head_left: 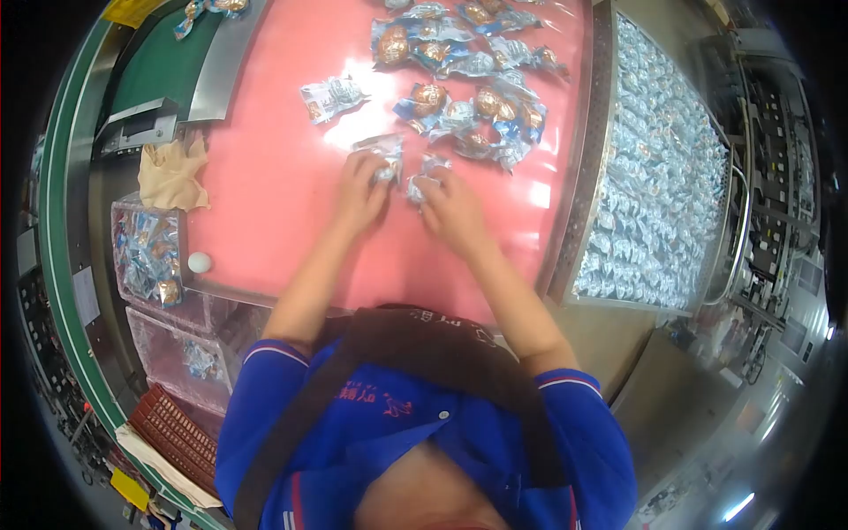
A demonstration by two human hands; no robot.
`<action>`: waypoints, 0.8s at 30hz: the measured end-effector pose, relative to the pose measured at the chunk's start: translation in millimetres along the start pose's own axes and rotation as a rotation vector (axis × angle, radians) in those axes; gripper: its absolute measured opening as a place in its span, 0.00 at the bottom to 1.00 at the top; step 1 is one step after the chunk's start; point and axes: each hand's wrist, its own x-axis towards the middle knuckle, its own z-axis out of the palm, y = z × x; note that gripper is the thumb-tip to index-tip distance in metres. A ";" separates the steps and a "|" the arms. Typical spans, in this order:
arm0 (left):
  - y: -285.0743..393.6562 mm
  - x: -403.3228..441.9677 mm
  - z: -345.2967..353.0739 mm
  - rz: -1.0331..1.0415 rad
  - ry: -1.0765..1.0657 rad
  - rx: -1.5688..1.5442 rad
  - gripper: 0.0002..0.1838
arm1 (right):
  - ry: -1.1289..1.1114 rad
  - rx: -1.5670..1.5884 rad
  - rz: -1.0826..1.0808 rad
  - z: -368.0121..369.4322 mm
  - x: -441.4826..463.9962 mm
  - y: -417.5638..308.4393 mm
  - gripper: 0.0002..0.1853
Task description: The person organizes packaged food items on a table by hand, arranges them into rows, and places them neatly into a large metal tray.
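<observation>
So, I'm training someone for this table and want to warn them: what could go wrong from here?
The white ball sits near the edge of the pink table, so a bump might roll it off. The left hand grips one packet and the right hand another, close together; they might get mixed up. The heap of packets lies just beyond, so brushing it could shift some.

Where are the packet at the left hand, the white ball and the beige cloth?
Packet (389,155) at the left hand (360,191), head view: uncovered wrapper.
White ball (200,262), head view: middle of its visible side.
Beige cloth (172,175), head view: middle of its crumpled surface.
</observation>
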 end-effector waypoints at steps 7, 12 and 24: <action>11.0 -34.8 1.8 0.231 0.053 0.230 0.14 | 0.009 -0.047 -0.048 24.7 -3.3 2.9 0.25; 7.8 -46.7 -0.3 0.036 0.014 0.023 0.17 | 0.109 -0.301 0.126 -11.8 19.2 48.3 0.22; 14.2 -47.9 2.1 0.073 0.034 0.080 0.15 | -0.002 -0.082 0.195 -27.7 10.9 35.3 0.22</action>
